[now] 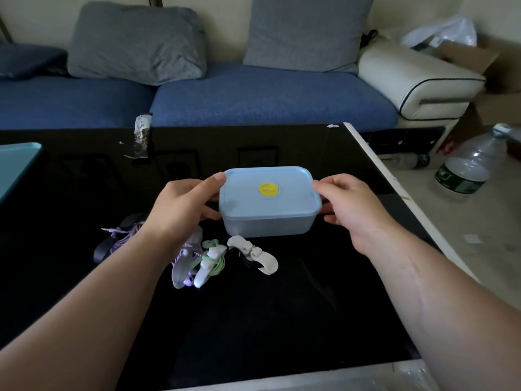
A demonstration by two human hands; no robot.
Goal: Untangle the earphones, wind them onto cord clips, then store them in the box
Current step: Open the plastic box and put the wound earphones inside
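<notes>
A light blue box with its lid on and a yellow round valve on top is in the middle of the black table. My left hand grips its left end, thumb on the lid corner. My right hand grips its right end. In front of the box lie purple earphones, green earphones wound on a white cord clip, and another white clip with a dark cord. Whether the box rests on the table or is lifted is unclear.
The glossy black table has a white edge on the right. A teal tray sits at the far left, a crumpled wrapper at the back edge. Behind is a blue sofa with grey cushions. Plastic bottles stand on the floor at right.
</notes>
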